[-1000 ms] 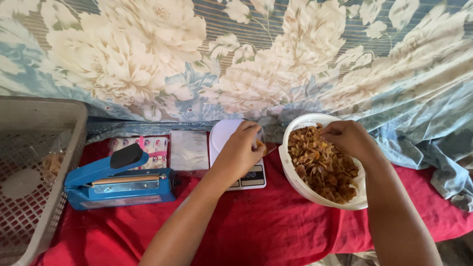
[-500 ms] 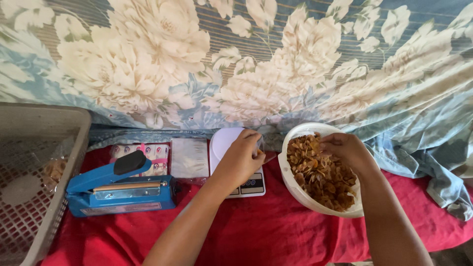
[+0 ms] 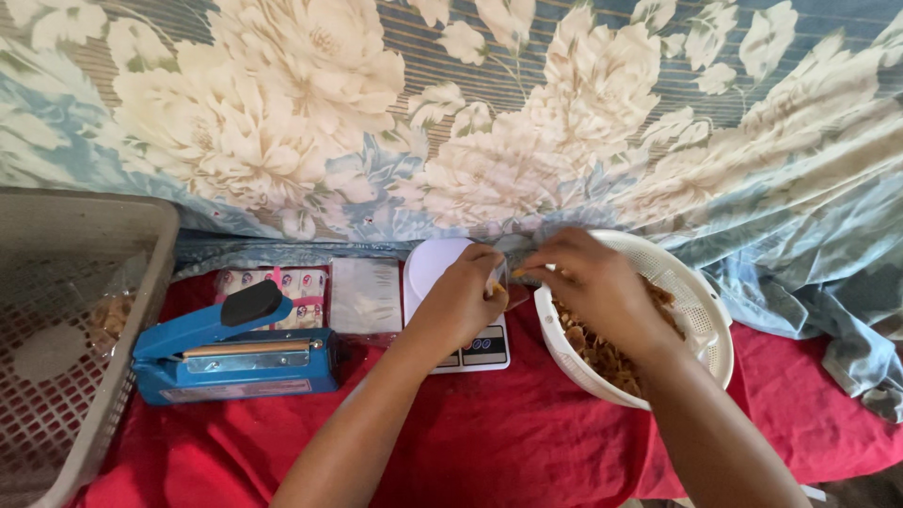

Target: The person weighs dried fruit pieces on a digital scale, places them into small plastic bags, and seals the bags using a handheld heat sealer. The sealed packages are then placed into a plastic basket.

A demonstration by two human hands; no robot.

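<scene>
My left hand point(image 3: 463, 299) rests over a small white digital scale point(image 3: 435, 273) and pinches the edge of a small clear plastic bag point(image 3: 513, 273). My right hand point(image 3: 588, 282) meets it from the right, fingertips at the bag's mouth, with small brown pieces between them. Below my right hand stands a white perforated plastic bowl point(image 3: 701, 310) filled with brown fried snack pieces point(image 3: 602, 353). The scale's display end point(image 3: 480, 350) shows below my left wrist.
A blue heat sealer point(image 3: 235, 353) lies left of the scale on the red cloth point(image 3: 527, 442). Behind it are a stack of clear bags point(image 3: 367, 296) and a printed packet point(image 3: 282, 282). A grey plastic basket point(image 3: 75, 339) stands at far left. Floral fabric point(image 3: 451, 113) hangs behind.
My right hand has left the bowl and moved left to the bag at the scale. My left hand has lifted the bag's edge up toward it.
</scene>
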